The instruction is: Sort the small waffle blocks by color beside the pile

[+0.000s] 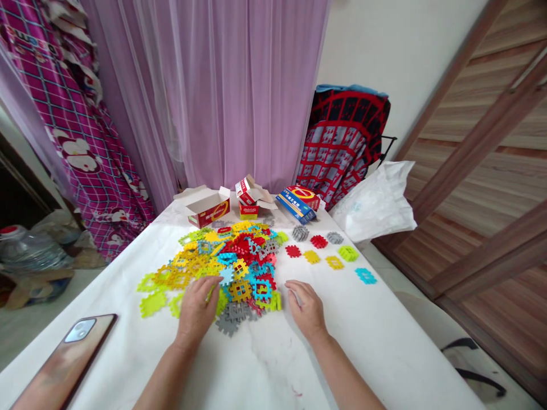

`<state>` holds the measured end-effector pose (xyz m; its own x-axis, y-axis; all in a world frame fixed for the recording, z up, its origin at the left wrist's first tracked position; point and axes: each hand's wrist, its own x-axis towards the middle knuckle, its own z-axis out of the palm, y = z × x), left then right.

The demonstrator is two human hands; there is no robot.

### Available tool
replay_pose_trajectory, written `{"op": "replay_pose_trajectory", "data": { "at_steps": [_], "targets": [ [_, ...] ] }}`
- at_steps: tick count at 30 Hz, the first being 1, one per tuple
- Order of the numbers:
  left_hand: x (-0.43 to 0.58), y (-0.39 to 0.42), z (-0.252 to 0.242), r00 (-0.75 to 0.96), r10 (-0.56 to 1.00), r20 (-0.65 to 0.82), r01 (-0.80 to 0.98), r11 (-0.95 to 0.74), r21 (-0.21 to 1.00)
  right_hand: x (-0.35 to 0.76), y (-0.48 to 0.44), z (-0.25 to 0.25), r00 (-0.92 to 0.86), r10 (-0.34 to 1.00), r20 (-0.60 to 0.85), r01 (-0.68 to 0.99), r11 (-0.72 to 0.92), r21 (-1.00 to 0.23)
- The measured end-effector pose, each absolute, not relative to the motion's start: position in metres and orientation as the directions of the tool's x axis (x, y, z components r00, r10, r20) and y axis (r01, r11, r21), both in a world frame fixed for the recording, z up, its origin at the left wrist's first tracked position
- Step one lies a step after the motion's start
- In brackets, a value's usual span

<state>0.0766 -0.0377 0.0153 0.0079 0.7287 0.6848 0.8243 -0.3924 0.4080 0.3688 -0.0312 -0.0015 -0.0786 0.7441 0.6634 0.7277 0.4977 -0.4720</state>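
Note:
A pile of flat interlocking plastic tiles [222,262] in yellow, green, red, blue and grey lies on the white table [265,364]. My left hand [197,310] rests palm down on the near edge of the pile, fingers spread over a light blue and a green tile. My right hand [305,307] lies flat on the table just right of the pile, fingers stretched out, holding nothing. Several single tiles [329,250] lie apart to the right of the pile.
A phone [64,361] lies face down at the near left table edge. Opened red and white cartons [209,208] and a blue box [299,204] stand at the far end. A white bag [376,208], a patterned cloth [342,145] and a wooden door [482,188] are on the right.

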Motion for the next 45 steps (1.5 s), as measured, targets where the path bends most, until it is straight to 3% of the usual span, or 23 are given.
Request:
{"op": "replay_pose_trajectory", "data": {
  "at_steps": [6, 12, 19, 23, 28, 37, 45],
  "targets": [
    [0.068, -0.036, 0.012, -0.082, 0.758, 0.647, 0.818, -0.32, 0.478, 0.34, -0.036, 0.012, -0.27, 0.782, 0.562, 0.688, 0.565, -0.455],
    [0.07, -0.035, 0.012, -0.078, 0.785, 0.614, 0.81, -0.309, 0.498, 0.334, -0.024, 0.016, -0.344, 0.847, 0.405, 0.702, 0.519, -0.488],
    [0.067, -0.033, 0.009, -0.112, 0.803, 0.586, 0.805, -0.272, 0.527, 0.351, -0.018, 0.015, -0.252, 0.86, 0.444, 0.707, 0.476, -0.522],
    [0.067, -0.032, 0.006, -0.115, 0.806, 0.581, 0.804, -0.267, 0.53, 0.394, -0.008, 0.019, -0.248, 0.902, 0.354, 0.728, 0.415, -0.546],
    [0.066, -0.03, 0.007, -0.073, 0.812, 0.579, 0.811, -0.289, 0.508, 0.441, 0.003, 0.024, -0.295, 0.931, 0.214, 0.814, 0.362, -0.454],
    [0.064, -0.031, 0.008, -0.113, 0.817, 0.565, 0.812, -0.251, 0.526, 0.409, -0.011, 0.011, -0.011, 0.93, 0.367, 0.946, 0.128, -0.297],
    [0.063, -0.03, 0.012, -0.108, 0.823, 0.558, 0.797, -0.264, 0.543, 0.452, 0.004, 0.035, -0.355, 0.918, 0.178, 0.846, 0.397, -0.357]
  ]
}}
